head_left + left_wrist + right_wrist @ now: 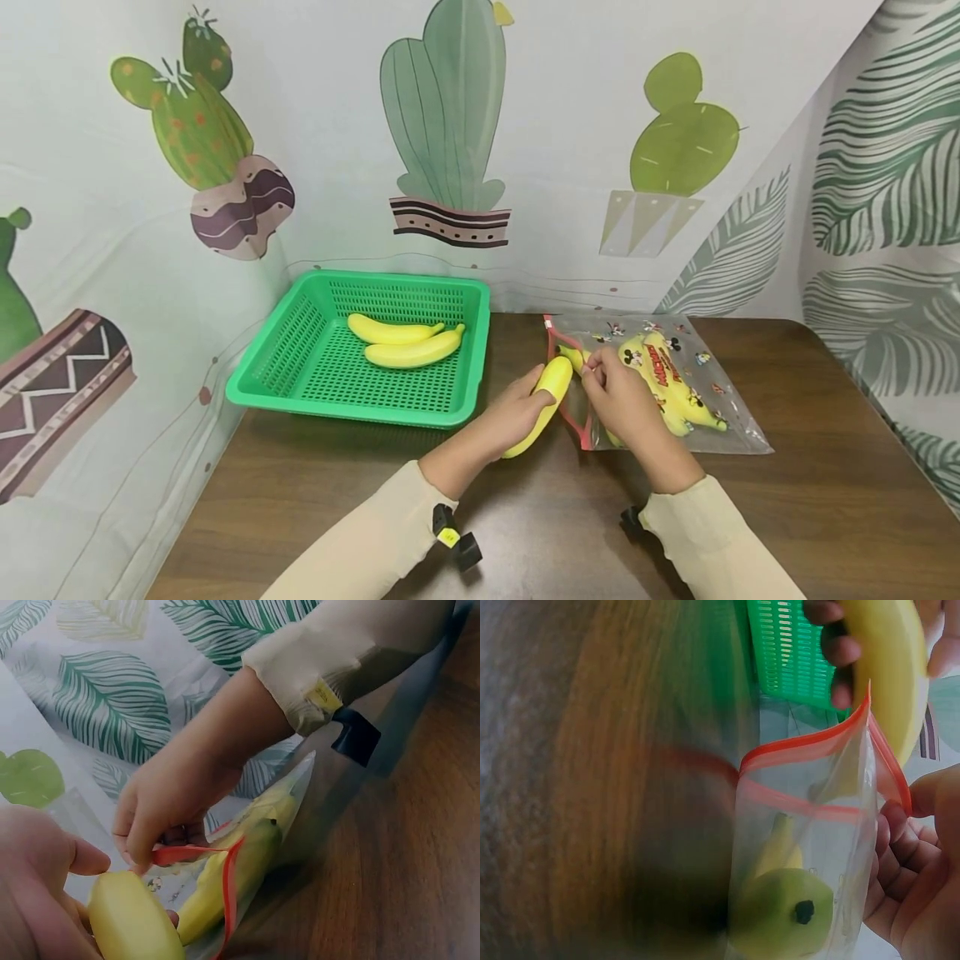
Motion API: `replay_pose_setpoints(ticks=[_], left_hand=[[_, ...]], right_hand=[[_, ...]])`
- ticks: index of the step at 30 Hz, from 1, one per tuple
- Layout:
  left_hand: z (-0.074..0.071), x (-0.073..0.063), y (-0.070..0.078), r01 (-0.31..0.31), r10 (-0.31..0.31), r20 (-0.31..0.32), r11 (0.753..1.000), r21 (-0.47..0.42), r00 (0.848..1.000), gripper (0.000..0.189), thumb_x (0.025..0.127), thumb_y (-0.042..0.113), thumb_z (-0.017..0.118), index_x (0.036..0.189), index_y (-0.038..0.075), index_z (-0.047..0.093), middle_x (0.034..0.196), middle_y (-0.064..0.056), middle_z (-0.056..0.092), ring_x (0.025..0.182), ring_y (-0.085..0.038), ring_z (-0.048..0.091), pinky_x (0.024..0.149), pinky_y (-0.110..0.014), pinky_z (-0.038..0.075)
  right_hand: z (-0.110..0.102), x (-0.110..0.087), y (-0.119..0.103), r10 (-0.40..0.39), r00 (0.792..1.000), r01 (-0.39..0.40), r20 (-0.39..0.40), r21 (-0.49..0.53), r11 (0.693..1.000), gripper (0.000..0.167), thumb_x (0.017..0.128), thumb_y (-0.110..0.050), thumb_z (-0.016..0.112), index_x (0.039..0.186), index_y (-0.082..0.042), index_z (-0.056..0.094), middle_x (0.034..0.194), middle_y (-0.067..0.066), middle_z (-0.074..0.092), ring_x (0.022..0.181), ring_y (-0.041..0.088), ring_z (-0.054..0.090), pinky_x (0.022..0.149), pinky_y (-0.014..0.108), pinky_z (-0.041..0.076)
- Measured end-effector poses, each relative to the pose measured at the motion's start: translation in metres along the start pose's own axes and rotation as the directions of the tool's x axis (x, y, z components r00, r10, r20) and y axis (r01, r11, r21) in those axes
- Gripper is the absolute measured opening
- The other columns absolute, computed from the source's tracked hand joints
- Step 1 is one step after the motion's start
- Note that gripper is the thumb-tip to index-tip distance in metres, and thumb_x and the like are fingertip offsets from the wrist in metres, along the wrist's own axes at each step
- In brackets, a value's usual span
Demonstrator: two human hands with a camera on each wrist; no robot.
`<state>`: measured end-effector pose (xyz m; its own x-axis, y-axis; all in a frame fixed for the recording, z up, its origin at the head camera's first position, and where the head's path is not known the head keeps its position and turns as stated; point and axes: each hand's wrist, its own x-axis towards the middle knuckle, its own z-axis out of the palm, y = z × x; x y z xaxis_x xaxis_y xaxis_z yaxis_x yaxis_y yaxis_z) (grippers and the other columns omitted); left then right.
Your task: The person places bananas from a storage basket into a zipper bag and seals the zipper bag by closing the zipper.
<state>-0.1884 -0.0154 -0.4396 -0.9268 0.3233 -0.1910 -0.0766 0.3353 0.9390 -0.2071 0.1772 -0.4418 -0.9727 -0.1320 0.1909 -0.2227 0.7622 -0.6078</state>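
Note:
My left hand (519, 410) grips a yellow banana (553, 385) just left of a clear zip bag (738, 421). With thumb and fingers, my right hand (618, 390) pinches the red-edged mouth of the bag. The right wrist view shows that red rim (806, 742) spread apart, the held banana (889, 667) close above it. Several bananas (675, 387) lie inside the bag, one with a dark tip (804, 911) turned toward the opening. In the left wrist view, the end of the held banana (127, 915) points toward the bag's mouth.
A green plastic basket (243, 387) stands at the left of the brown wooden table (840, 492), holding two bananas (412, 346). Behind the table hangs a pale cloth (555, 150) printed with cacti and leaves. Both wrists wear small black cameras (457, 537).

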Motion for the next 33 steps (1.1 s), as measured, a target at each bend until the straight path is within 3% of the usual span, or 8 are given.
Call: replay_pose_setpoints(ticks=[8,13,20,26,33], left_hand=[[0.008,0.012,-0.001,0.017,-0.015,-0.012,0.989,0.144,1.0,0.072,0.094,0.029,0.056,0.16,0.015,0.03,0.146,-0.017,0.048,0.105,-0.023,0.05,0.083,-0.033,0.045],[0.011,0.019,-0.004,0.012,-0.008,-0.021,0.98,0.198,1.0,0.075,0.093,0.031,0.065,0.159,0.017,0.033,0.135,-0.017,0.052,0.1,-0.021,0.052,0.076,-0.029,0.045],[0.013,0.027,-0.003,0.013,-0.005,-0.03,0.965,0.262,1.0,0.077,0.09,0.031,0.07,0.157,0.013,0.036,0.136,-0.017,0.055,0.094,-0.019,0.054,0.073,-0.026,0.045],[0.015,0.035,-0.003,-0.006,0.016,-0.04,0.968,0.251,0.999,0.075,0.088,0.024,0.073,0.154,0.009,0.042,0.133,-0.011,0.063,0.093,-0.015,0.056,0.073,-0.023,0.047],[0.02,0.036,-0.001,0.013,-0.004,-0.06,0.99,0.138,0.998,0.074,0.086,0.017,0.07,0.153,0.009,0.043,0.137,-0.01,0.062,0.099,-0.017,0.057,0.078,-0.024,0.048]], right_hand=[[-0.002,0.0,0.0,0.0,1.0,0.0,0.009,0.013,1.0,0.016,0.104,-0.022,0.051,0.109,-0.007,0.052,0.073,0.004,0.053,0.054,0.016,0.046,0.05,0.028,0.039],[-0.002,0.001,0.0,0.001,1.0,-0.001,0.006,0.005,1.0,0.015,0.104,-0.022,0.051,0.109,-0.008,0.052,0.072,0.003,0.052,0.054,0.015,0.045,0.05,0.028,0.038],[0.0,0.0,0.0,-0.011,1.0,0.011,0.005,0.002,1.0,0.016,0.104,-0.021,0.05,0.11,-0.006,0.052,0.071,0.003,0.052,0.053,0.014,0.044,0.05,0.028,0.038],[0.0,0.0,0.0,-0.018,1.0,0.017,0.004,0.007,1.0,0.016,0.105,-0.02,0.048,0.11,-0.006,0.052,0.07,0.003,0.051,0.053,0.014,0.044,0.049,0.027,0.037],[0.001,0.0,0.001,-0.027,1.0,0.027,-0.004,0.004,1.0,0.014,0.104,-0.019,0.051,0.109,-0.006,0.052,0.069,0.003,0.051,0.052,0.013,0.044,0.049,0.027,0.037]])
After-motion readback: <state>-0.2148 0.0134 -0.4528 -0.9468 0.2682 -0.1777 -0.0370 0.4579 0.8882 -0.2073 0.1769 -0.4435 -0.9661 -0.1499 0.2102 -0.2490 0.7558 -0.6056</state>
